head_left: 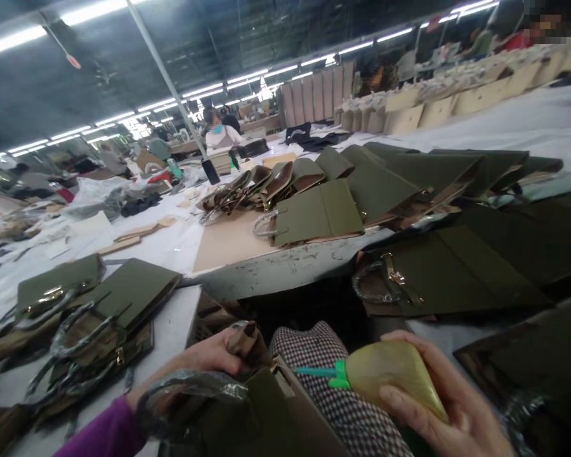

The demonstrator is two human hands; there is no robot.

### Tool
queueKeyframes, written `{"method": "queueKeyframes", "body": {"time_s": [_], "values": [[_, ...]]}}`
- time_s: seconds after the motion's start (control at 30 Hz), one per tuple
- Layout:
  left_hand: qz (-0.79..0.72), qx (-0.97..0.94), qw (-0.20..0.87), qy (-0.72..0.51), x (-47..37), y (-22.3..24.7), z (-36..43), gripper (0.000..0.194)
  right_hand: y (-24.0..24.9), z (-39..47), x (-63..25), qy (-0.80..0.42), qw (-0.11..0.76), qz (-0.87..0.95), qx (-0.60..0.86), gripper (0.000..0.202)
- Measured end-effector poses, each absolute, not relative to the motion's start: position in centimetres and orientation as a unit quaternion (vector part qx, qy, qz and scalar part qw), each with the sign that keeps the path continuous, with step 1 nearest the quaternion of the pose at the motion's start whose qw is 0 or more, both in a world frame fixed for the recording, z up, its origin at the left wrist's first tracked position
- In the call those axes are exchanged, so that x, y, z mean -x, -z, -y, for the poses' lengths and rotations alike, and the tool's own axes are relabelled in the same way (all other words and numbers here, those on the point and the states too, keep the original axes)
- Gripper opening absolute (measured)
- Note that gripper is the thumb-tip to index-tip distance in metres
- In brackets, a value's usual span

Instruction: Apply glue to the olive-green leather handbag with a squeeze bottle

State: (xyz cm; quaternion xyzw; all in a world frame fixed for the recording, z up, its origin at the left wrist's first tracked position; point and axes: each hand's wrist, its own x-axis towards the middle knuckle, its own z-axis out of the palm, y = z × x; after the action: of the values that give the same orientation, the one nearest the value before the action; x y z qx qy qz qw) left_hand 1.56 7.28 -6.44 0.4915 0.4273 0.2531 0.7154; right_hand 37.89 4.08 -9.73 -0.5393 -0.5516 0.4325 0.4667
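My right hand [450, 406] grips a yellowish squeeze bottle [390, 376] at the lower right; its green nozzle [321, 373] points left at an olive-green handbag [261, 412] on my lap. My left hand [214, 354] pinches a brown tab at the top edge of that bag. The bag's plastic-wrapped handle [190, 387] lies over my left wrist. My purple sleeve [99, 435] shows at the bottom left, and checked fabric [318, 355] lies under the nozzle.
Olive handbags are piled at the left [95, 304], in a row across the white table [323, 209] and at the right [438, 273]. Cardboard pieces [228, 241] lie on the table. Other people work at far benches [219, 130].
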Motion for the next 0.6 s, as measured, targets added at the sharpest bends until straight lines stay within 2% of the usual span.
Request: {"method": "queueKeyframes", "body": {"time_s": [0.1, 0.23, 0.33, 0.43, 0.6], "values": [[-0.409, -0.529, 0.698, -0.258, -3.0, 6.0, -7.4, 0.014, 9.8, -5.8, -38.3, -0.449, 0.413, 0.592, 0.527, 0.045], [-0.427, -0.529, 0.692, -0.242, -3.8, 7.8, -8.4, 0.016, 10.4, -7.5, -38.3, -0.36, 0.393, 0.679, 0.504, 0.043], [-0.45, -0.479, 0.733, -0.179, -3.7, 10.7, -9.8, 0.026, 10.7, -8.4, -38.1, -0.306, 0.393, 0.731, 0.467, 0.045], [-0.451, -0.463, 0.743, -0.174, -3.5, 12.7, -10.6, 0.035, 10.7, -9.1, -37.9, -0.285, 0.375, 0.763, 0.443, 0.046], [-0.439, -0.463, 0.75, -0.176, -3.7, 12.9, -10.7, 0.022, 10.1, -10.1, -37.9, -0.264, 0.353, 0.802, 0.402, 0.047]]}}
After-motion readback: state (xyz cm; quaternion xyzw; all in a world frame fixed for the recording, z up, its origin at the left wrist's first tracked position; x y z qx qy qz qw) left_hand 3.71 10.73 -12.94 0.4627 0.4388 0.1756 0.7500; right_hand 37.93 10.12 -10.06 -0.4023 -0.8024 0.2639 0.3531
